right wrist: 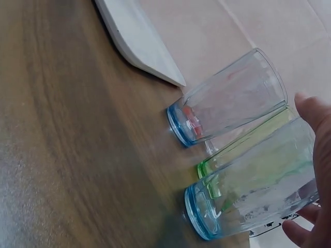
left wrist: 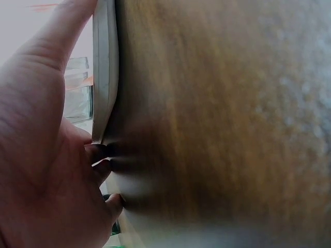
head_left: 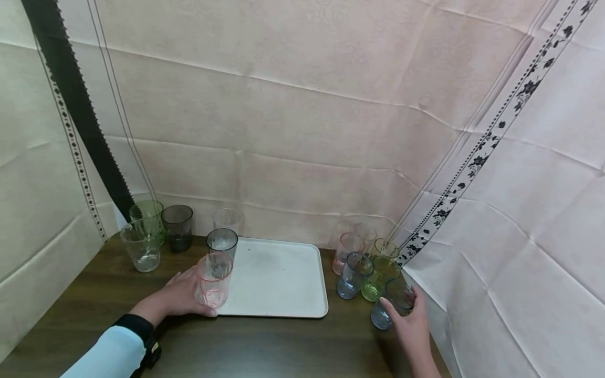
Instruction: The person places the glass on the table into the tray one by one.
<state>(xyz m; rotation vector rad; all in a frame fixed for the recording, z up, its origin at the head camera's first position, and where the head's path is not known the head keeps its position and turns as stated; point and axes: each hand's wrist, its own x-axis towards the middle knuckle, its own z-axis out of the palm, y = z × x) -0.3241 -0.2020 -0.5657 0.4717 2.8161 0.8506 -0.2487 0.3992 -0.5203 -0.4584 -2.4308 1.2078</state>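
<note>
A pink glass (head_left: 214,283) stands at the left front corner of a white tray (head_left: 283,278). Close around that corner is my left hand (head_left: 181,294), its thumb along the front edge and its fingertips down by the wood in the left wrist view. A dark-rimmed glass (head_left: 222,241) stands just behind the pink one. At the right, my right hand (head_left: 410,320) holds a blue-based glass (right wrist: 248,194) by its upper part, thumb on one side and fingers on the other. Whether its base touches the table I cannot tell.
Beside the held glass stand another blue glass (head_left: 352,278), a yellow-green glass (head_left: 382,273) and a pink one (head_left: 347,252), with clear ones behind. Clear (head_left: 142,252), green (head_left: 147,210) and smoky (head_left: 178,228) glasses are at the far left. A cloth (head_left: 264,131) hangs behind the table.
</note>
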